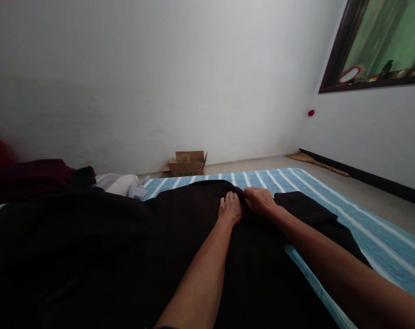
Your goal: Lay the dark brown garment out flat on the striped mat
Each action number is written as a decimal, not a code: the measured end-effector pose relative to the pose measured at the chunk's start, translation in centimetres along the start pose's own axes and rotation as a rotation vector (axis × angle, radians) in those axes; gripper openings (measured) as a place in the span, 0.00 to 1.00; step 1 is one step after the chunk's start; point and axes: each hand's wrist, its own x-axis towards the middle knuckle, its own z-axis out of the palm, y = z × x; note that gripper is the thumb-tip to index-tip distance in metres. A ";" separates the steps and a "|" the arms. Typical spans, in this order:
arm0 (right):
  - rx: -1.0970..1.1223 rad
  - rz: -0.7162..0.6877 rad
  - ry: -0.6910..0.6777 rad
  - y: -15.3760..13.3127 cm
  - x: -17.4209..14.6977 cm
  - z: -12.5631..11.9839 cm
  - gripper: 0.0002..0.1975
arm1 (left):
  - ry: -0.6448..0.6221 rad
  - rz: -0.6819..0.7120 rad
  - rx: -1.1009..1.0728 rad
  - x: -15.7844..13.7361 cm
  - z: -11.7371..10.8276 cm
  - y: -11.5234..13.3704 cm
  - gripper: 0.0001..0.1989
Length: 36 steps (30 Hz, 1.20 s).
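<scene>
A person's two bare hands work a broad sheet of plain black cloth [180, 237], possibly a garment, across a bed dressed in a blue fabric cover with white stripes [351, 219]. The black cloth spreads from the near side almost to the bed's far edge, its raised upper border just short of that line. The left hand [231, 208] lies palm down on the cloth, fingers extended, gripping nothing that shows. Just beside it, the right hand [258, 199] is closed on the border, fingers curled around the material.

To the right, toward the bed's far right corner, lies a flat black fabric fold [303, 208], partly behind the right forearm; whether it belongs to the same piece cannot be told. A strip of striped cover shows between the two dark areas below that forearm.

The step in hand appears to be arranging the border, one hand steadying while the other handles the edge. The next move seems to call for keeping the left palm's light pressure and drawing the gripped border evenly, so the layers lie flat without bunching.

A deep purple cloth heap [32, 178] sits at the left, and an open brown cardboard box [188, 168] stands beyond the bed's far edge, near the white wall [180, 82].
</scene>
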 end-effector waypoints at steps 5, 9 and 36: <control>-0.033 -0.073 -0.051 -1.5 -1.1 0.2 0.13 | -0.031 0.014 0.004 -0.3 -0.1 -0.1 0.26; -0.045 0.046 -0.049 -1.2 -0.3 0.3 0.19 | -0.016 0.003 0.009 -0.4 -0.1 -0.2 0.24; 0.000 0.276 0.188 2.8 2.4 -0.6 0.15 | -0.096 -0.101 -0.008 1.3 -0.2 0.7 0.31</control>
